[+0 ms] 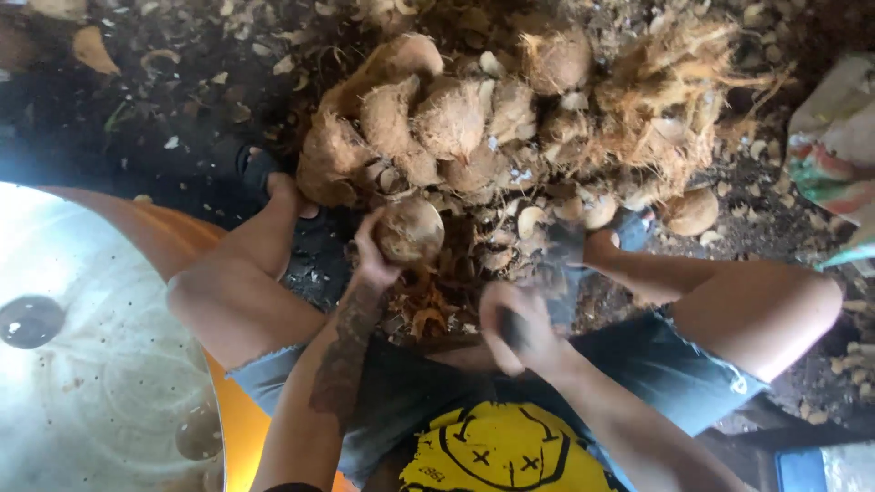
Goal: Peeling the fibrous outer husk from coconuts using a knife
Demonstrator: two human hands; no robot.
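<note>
My left hand [372, 260] grips a round brown coconut [409, 231] and holds it out over the ground in front of my knees. My right hand [518, 330] is closed around the dark handle of a chopping blade [561, 264]; the blade is blurred with motion and sits just right of the coconut. Beyond them a heap of husked coconuts [456, 118] with fibrous shells is piled up. I am seated, with bare knees to either side of my hands.
A large orange basin [173, 237] filled with pale liquid stands at the left. Husk scraps and shell pieces [428, 314] litter the dark ground. A crumpled printed sack [834, 137] lies at the right edge. My feet rest near the heap.
</note>
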